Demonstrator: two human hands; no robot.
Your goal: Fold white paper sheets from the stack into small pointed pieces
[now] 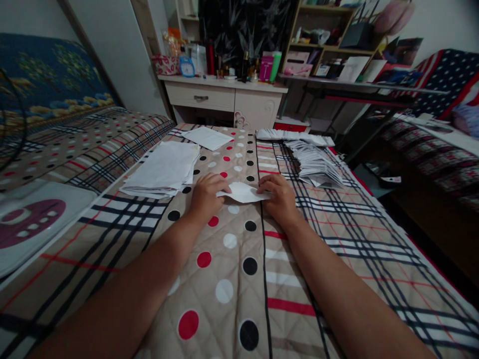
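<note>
A small white sheet of paper (244,192), seemingly folded, is stretched between my two hands just above or on the patterned bedspread. My left hand (208,194) pinches its left end, and my right hand (277,196) pinches the right end. Left of my hands lies a stack of flat white paper (162,167). Behind that stack rests a separate white sheet (208,137). Over to the right, a fanned pile of folded white papers (318,163) lies close to a long row of similar folded papers (294,136).
The dotted and checked bedspread (224,291) covers the bed. A white dresser (200,95) with bottles and a blue clock (186,66) stands beyond it. A desk with shelves (359,85) is at the back right. A white item with a purple print (37,219) lies at the left.
</note>
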